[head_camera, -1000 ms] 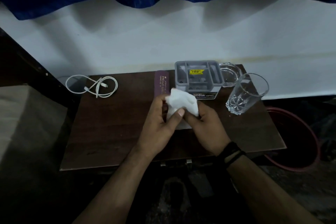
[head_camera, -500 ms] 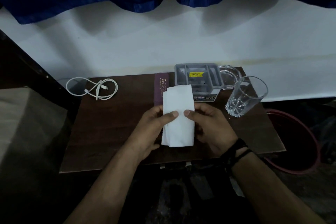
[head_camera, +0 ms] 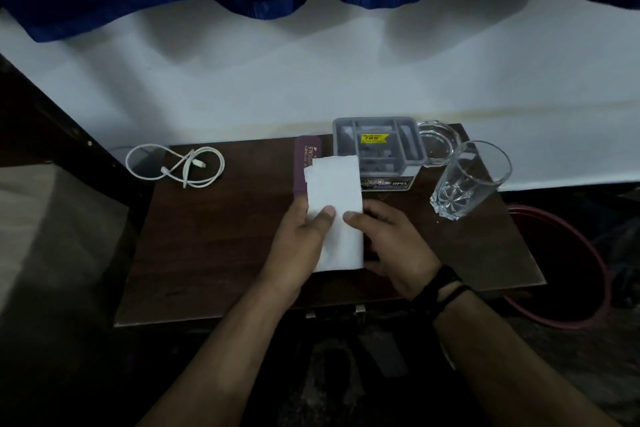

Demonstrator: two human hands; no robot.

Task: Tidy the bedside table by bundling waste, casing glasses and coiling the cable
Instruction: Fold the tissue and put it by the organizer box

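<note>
- White tissue [head_camera: 337,204] held flat and spread out as a long rectangle over the middle of the brown surface [head_camera: 214,253]; its far end overlaps the view of the purple glasses case [head_camera: 304,163].
- Left hand [head_camera: 304,236] grasps the tissue's left edge, thumb on top, fingers underneath.
- Right hand [head_camera: 391,243] grasps the right edge the same way, thumb tip pressed on the paper; a dark band sits on that wrist.
- Step in hand, as I judge it: bundling the waste. The tissue lies open, not yet wrapped round anything; no loose scraps can be made out in this dim light.
- Next move likely calls for folding or scrunching the sheet inward with both hands, keeping clear of the tumbler [head_camera: 467,180] standing near the right hand.
- White cable [head_camera: 176,166] lies in a loose figure-of-eight at the far-left corner, partly over the edge, well apart from the hands; not yet neatly coiled.
- The case lies closed beside the grey organiser box [head_camera: 377,149]; whether the glasses are inside cannot be told.
- A glass ashtray-like dish [head_camera: 438,144] sits just behind the tumbler, touching the box.
</note>
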